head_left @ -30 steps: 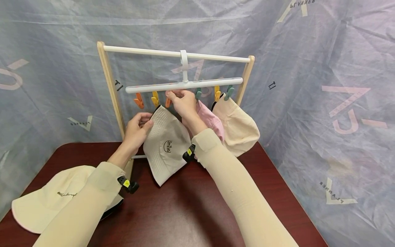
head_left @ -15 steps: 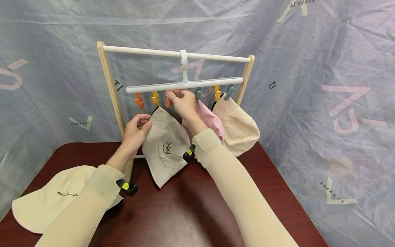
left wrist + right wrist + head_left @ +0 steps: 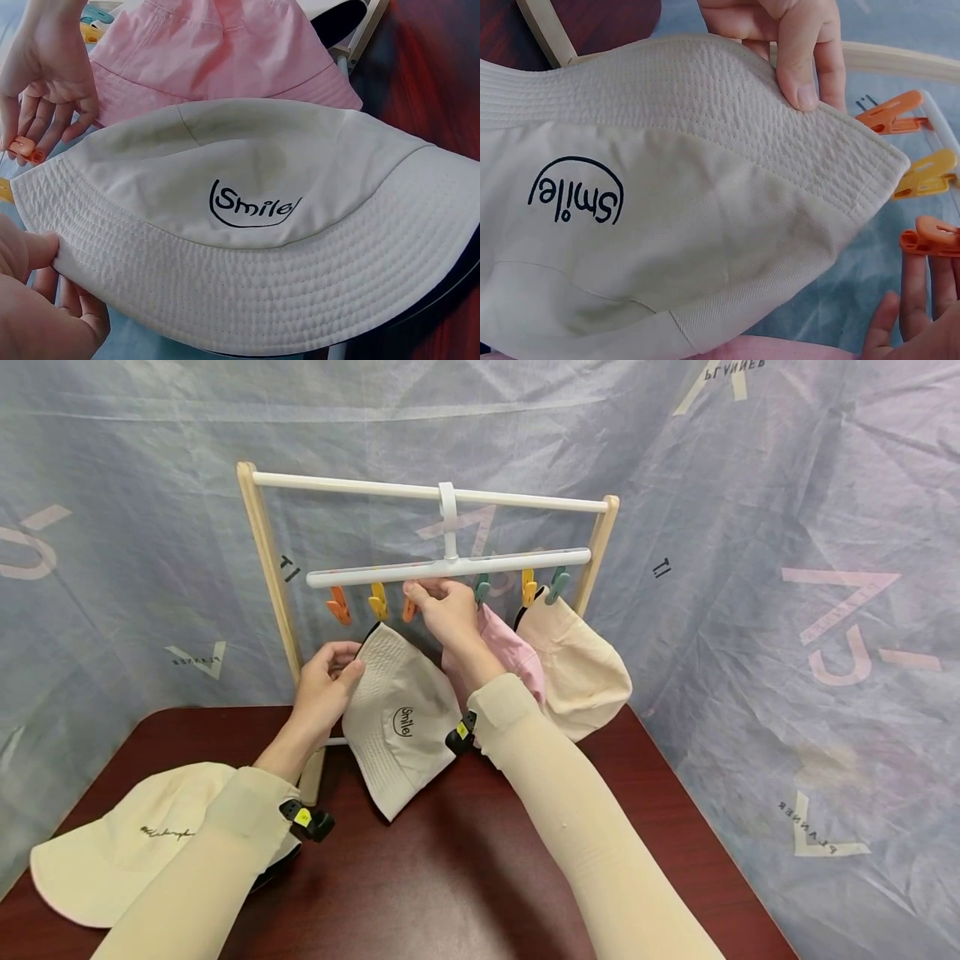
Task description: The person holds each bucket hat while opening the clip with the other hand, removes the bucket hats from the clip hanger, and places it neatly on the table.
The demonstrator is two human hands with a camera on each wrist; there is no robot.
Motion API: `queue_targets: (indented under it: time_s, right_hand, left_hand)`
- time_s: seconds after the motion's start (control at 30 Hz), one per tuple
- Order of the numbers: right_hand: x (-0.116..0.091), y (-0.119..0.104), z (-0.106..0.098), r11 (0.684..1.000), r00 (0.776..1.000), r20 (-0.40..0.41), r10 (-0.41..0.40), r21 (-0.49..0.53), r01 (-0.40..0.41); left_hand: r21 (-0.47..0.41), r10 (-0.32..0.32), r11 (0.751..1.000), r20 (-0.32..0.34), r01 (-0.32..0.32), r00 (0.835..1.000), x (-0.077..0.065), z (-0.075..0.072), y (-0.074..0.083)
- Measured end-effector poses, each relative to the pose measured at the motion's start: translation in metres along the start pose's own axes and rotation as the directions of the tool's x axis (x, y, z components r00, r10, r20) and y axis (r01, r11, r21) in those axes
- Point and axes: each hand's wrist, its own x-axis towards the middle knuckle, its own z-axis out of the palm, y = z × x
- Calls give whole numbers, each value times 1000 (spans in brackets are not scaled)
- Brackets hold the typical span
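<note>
Head view and left wrist view show our hands at work: the left hand (image 3: 322, 689) pinches the brim of the off-white "Smile" bucket hat (image 3: 393, 689), and the right hand (image 3: 450, 614) pinches the inner orange clip (image 3: 408, 608) under the white hanger (image 3: 375, 575). Since the earlier frames, our left hand and the hat's upper brim tip have shifted slightly down and leftward, while our right hand has kept its place. That tip now sits just below the left yellow clip (image 3: 377, 602), so we judge the hat unfastened and no nearer to a clip's hold. Farther out, the pink bucket hat (image 3: 516, 647) hangs partly behind our right arm, the cream hat (image 3: 581, 672) hangs beyond it, and the cream cap (image 3: 142, 839) lies unmoved on the worktop (image 3: 405, 893)
</note>
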Motion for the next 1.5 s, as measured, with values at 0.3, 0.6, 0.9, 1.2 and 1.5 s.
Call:
queue_targets:
  time_s: [0.3, 0.6, 0.9, 1.2, 1.5]
  right_hand:
    - [-1, -2, -3, 1000, 1000, 24, 0, 27, -1]
    - [1, -1, -4, 1000, 999, 26, 26, 11, -27]
    - [1, 1, -4, 998, 999, 50, 14, 66, -17]
    - [-2, -1, -5, 995, 997, 69, 18, 92, -25]
    - [-3, -2, -7, 996, 996, 89, 17, 86, -25]
  left_hand:
    - [-23, 18, 1000, -21, -18, 1000, -1, 1, 0]
    - [-30, 17, 999, -19, -18, 1000, -4, 0, -1]
    - [-35, 16, 999, -32, -18, 999, -3, 0, -3]
    - [-45, 29, 999, -37, -31, 999, -4, 2, -3]
    - [-40, 26, 999, -43, -28, 999, -3, 3, -4]
